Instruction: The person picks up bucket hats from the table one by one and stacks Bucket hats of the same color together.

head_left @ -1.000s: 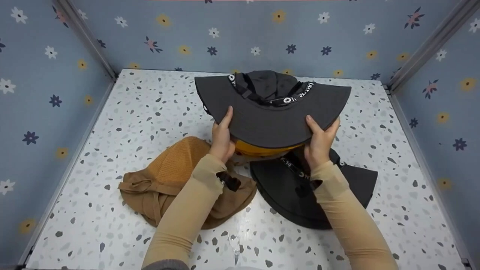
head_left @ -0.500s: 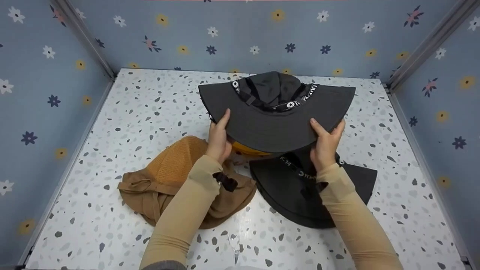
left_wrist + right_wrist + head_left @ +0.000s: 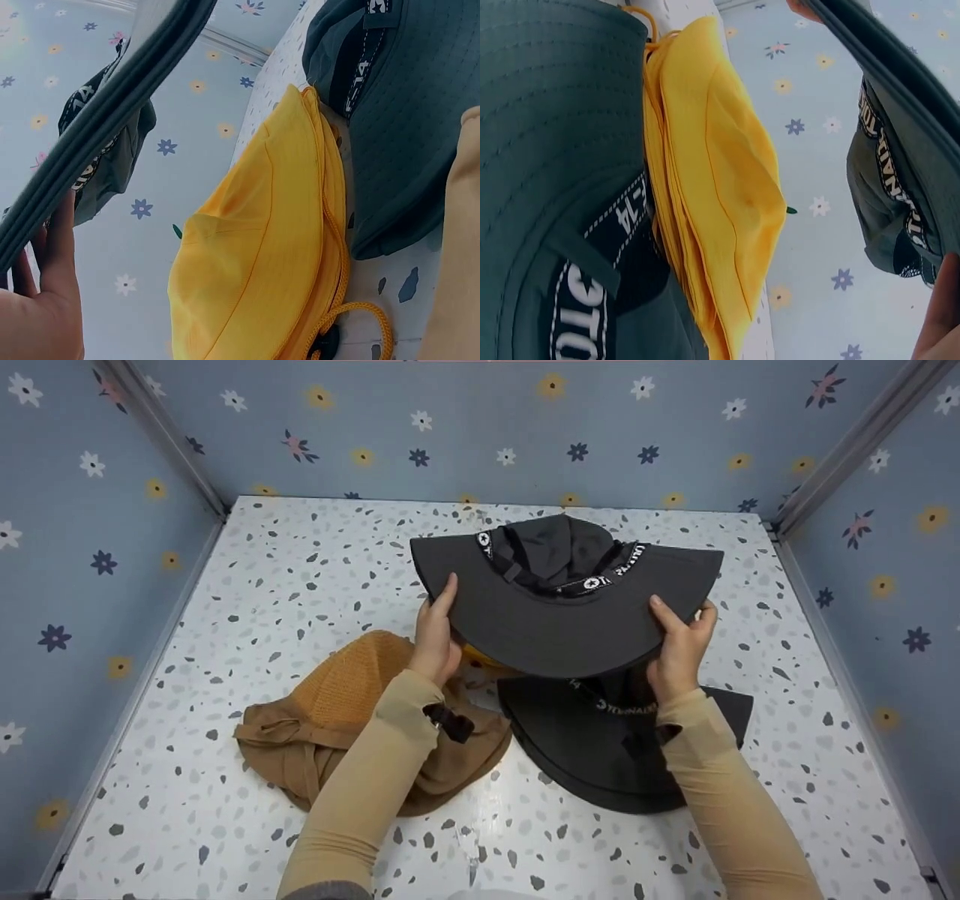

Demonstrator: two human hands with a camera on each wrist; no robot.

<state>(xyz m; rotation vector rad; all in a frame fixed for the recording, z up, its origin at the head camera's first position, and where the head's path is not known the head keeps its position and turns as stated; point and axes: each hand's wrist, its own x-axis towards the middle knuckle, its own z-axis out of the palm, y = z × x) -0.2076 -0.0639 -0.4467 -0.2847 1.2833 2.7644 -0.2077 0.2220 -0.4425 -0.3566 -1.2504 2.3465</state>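
Note:
A dark grey wide-brimmed sun hat [image 3: 555, 630] is held up over the table in the head view, its brim facing me. Black-and-white lettered tape runs along the inside of its crown. My left hand [image 3: 436, 634] grips the brim's left part, thumb on the upper face. On the opposite side my right hand [image 3: 682, 649] pinches the brim in the same way; its other fingers are partly hidden beneath. Below the held hat lies a yellow hat [image 3: 247, 240], mostly covered in the head view but plain in both wrist views, with a cord at its edge.
A brown hat [image 3: 375, 682] with a knitted crown and a tied band lies left, partly under my left forearm. Another dark hat [image 3: 577, 750] with lettered tape lies right, under my right wrist. Flowered panels [image 3: 465, 427] wall the speckled table [image 3: 300, 555] at back and sides.
The grey hat has shifted right and closer to me. My right hand has moved right with it, while my left hand has stayed nearly in place. Less of the yellow hat shows.

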